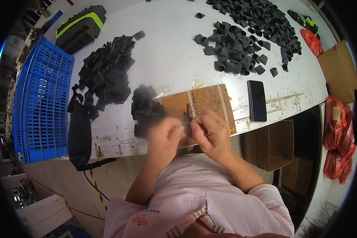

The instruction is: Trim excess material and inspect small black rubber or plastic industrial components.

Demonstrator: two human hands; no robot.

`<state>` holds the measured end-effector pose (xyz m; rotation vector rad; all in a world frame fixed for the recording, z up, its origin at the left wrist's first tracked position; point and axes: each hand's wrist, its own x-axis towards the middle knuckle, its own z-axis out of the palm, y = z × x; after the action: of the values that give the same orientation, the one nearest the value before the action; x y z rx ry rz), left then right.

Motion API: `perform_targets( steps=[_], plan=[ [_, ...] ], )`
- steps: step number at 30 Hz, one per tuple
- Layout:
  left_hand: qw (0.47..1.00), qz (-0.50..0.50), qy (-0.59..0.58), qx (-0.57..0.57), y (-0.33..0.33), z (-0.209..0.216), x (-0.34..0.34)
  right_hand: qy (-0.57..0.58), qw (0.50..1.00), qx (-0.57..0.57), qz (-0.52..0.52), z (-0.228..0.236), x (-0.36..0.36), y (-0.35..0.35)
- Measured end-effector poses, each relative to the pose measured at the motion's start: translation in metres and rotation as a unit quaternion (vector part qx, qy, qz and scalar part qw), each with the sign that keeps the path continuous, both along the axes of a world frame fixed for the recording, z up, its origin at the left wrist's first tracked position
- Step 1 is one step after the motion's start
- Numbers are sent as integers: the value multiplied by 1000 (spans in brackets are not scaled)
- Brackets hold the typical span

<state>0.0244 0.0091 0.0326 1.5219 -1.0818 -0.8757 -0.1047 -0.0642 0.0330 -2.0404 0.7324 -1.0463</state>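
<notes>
Over a brown board [222,99] at the table's near edge, my two hands meet with curled fingers. A small dark piece [187,119] shows between them, mostly hidden by the fingers. My right hand [212,129] is closed, its thumb and fingers pinched on this piece. My left hand [165,137] is also closed in a pinch on its other side, slightly smeared by motion; its fingertips are hard to make out. Just beyond the left hand lies a small heap of flat black pieces [143,102], partly covering the board's left side.
A larger heap of flat black pieces [111,71] lies left; many short black tubes [236,51] spread at far right. A phone [257,101] rests right of the board. A blue crate [43,103] stands left, beside a black cylindrical object [79,137]. Below the table's right edge is a cardboard box [281,144].
</notes>
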Motion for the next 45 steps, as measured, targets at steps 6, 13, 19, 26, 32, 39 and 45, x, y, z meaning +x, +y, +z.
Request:
perform_targets(
  steps=[6, 13, 19, 26, 32, 39, 45],
  plan=[
    [995, 12, -95, -22, -1, -2, -5, -34, 992, 119, 14, -6, -3, 2],
    [951, 89, -266, -132, -5, -11, -22, 11, 1000, 2, -10, -8, 1, 3],
    [964, 214, 152, -37, -17, -17, -28, 84, 989, -103, -68, -23, 6, 2],
    [863, 50, 502, 5, -9, 7, -11, -147, 903, 405, -11, -5, 0, -3],
    [959, 149, -129, -203, -9, -9, -26, -313, 616, 685, 233, 4, -6, -7],
    [619, -151, 763, -111, -30, 35, 11, -143, 830, 482, 241, 53, 14, -45],
    [683, -102, 717, -94, -22, -7, 9, -119, 839, 463, 260, 7, 9, -46]
  ],
)
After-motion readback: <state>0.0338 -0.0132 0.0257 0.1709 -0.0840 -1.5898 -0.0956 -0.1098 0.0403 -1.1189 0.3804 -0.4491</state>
